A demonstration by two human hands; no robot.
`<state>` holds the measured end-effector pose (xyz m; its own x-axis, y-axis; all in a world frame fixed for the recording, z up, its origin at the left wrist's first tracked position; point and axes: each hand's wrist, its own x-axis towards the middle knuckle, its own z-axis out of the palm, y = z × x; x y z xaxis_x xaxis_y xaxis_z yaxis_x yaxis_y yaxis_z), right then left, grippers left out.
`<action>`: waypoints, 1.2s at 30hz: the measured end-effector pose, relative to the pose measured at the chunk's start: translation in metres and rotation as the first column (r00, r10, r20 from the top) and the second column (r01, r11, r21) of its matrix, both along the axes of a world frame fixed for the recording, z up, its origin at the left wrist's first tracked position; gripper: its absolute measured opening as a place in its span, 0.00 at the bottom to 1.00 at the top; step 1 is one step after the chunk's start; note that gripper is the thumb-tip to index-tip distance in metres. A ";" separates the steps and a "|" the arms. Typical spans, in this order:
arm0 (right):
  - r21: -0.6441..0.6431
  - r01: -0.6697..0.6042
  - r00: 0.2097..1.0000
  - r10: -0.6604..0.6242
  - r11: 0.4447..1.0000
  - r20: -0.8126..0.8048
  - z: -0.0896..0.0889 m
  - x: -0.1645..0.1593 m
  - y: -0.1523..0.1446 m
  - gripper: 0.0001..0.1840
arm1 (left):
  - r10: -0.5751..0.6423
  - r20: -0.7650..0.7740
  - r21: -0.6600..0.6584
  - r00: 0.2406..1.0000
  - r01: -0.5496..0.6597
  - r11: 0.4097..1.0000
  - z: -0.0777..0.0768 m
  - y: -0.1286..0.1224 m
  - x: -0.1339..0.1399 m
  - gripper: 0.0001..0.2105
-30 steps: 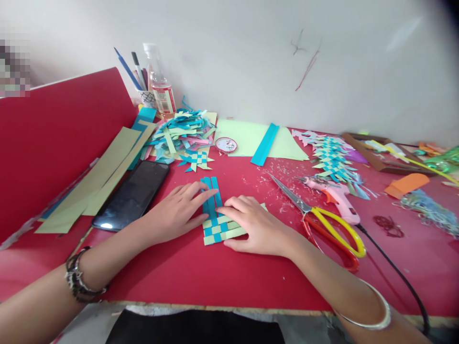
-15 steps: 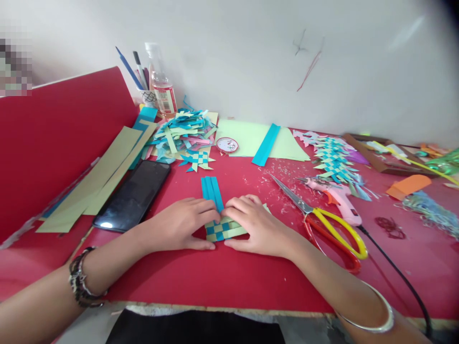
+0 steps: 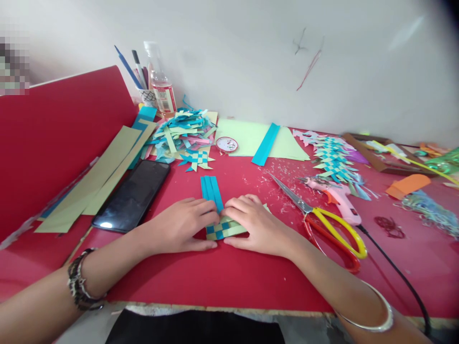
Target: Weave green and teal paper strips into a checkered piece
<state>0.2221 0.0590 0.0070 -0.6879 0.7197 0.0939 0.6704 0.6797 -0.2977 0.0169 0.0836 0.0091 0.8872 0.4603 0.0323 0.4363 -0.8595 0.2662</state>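
Note:
A small piece of woven paper strips (image 3: 219, 231), checkered blue and pale green, lies flat on the red table in front of me. Blue strip ends (image 3: 211, 188) stick out from its far side. My left hand (image 3: 181, 223) is closed on its left edge, fingers on top and thumb along the near edge. From the other side my right hand (image 3: 253, 223) pinches the pale green strips, covering most of their right ends. Both sets of fingertips nearly meet over the weave, so the paper beneath them is hidden.
Scissors (image 3: 303, 205) and a corded pink glue gun (image 3: 335, 193) lie to the right. A phone (image 3: 132, 196) and long paper strips (image 3: 96, 177) are at the left. Behind sit a heap of cut strips (image 3: 186, 131), a bottle (image 3: 163, 91) and finished weaving (image 3: 332, 157).
My left thumb has slid very slightly right along the near edge of the weave. Both hands otherwise keep their hold in the same place.

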 end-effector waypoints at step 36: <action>-0.034 0.020 0.998 -0.022 0.999 -0.061 -0.002 0.003 0.001 0.23 | -0.148 0.030 0.196 0.988 0.140 0.971 -0.004 0.002 0.000 0.10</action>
